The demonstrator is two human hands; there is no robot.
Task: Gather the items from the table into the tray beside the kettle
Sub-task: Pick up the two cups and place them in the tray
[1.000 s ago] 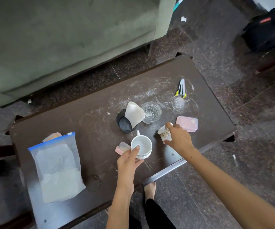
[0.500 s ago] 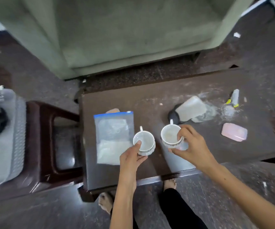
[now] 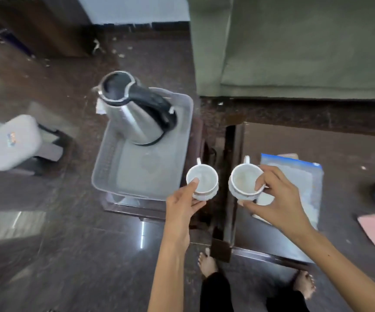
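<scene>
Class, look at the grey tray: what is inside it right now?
Only the steel kettle stands in the grey tray, at its far end; what lies beneath it is hidden. The white cups are held outside the tray.

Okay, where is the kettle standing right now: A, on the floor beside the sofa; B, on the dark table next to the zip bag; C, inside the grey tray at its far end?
C: the kettle stands inside the grey tray, at its far end.
</scene>
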